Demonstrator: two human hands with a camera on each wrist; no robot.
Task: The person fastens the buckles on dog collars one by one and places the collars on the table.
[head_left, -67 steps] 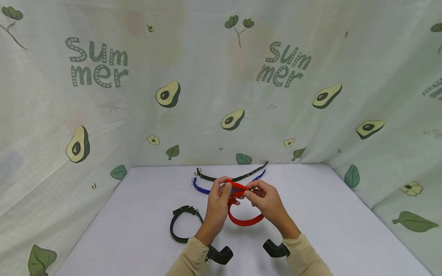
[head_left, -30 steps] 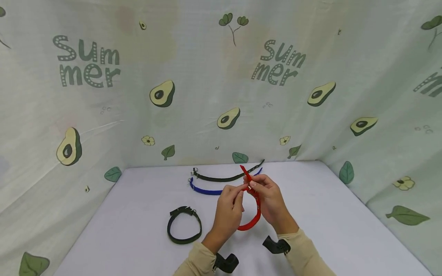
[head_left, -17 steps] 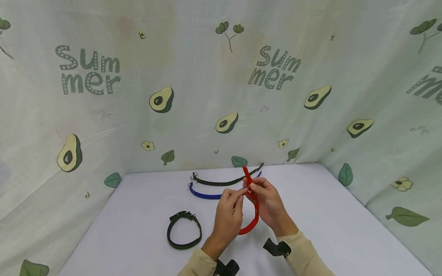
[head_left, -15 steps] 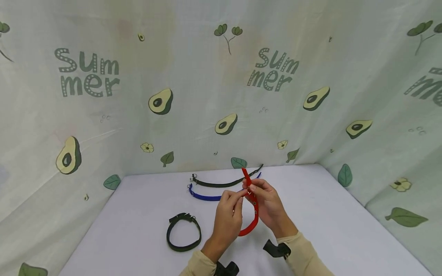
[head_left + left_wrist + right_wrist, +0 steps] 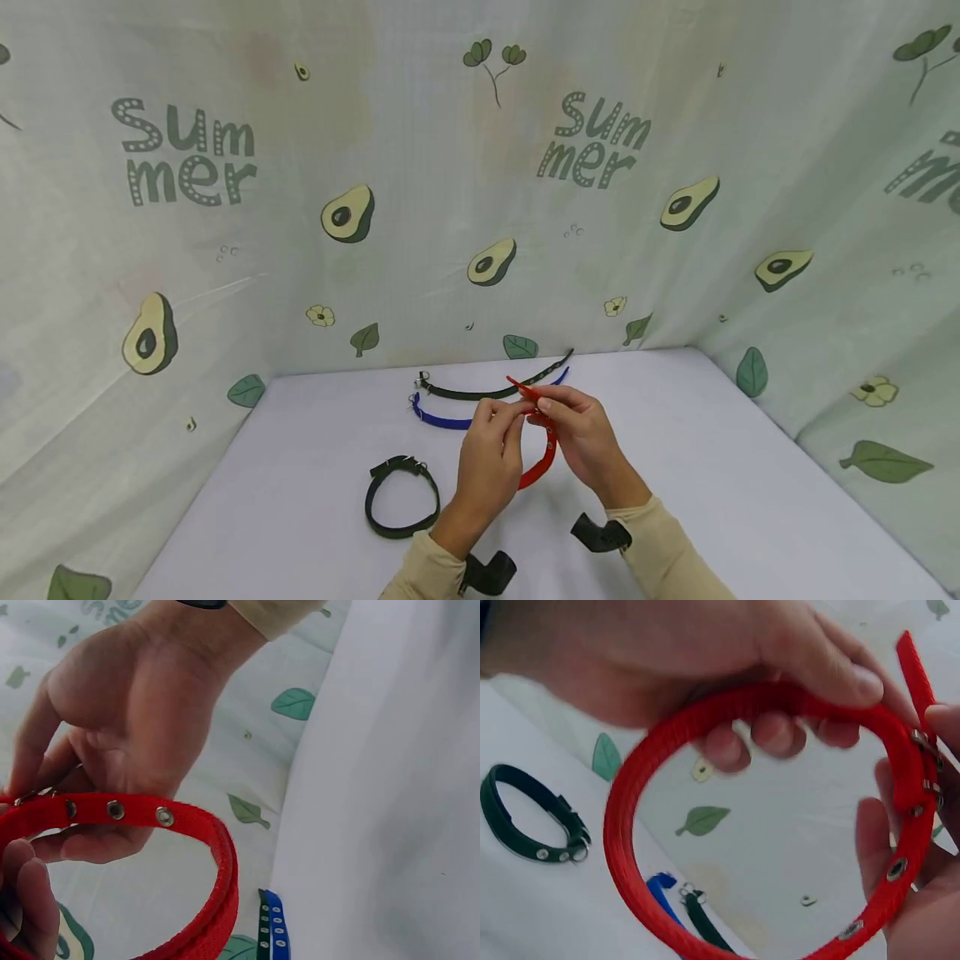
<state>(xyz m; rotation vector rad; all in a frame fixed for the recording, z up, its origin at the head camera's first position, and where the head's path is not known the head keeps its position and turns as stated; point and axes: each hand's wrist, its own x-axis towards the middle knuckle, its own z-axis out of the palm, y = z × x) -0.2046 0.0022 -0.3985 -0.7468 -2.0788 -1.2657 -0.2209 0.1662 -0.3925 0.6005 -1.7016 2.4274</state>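
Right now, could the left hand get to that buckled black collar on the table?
Probably yes. The black collar lies on the table just left of the left hand, with bare table between them. But that hand, like the right hand, is pinching the red collar and would have to let go first.

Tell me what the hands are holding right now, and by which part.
Both the left hand and right hand pinch the red woven collar at its buckle end, where the strap overlaps; its loop hangs free below.
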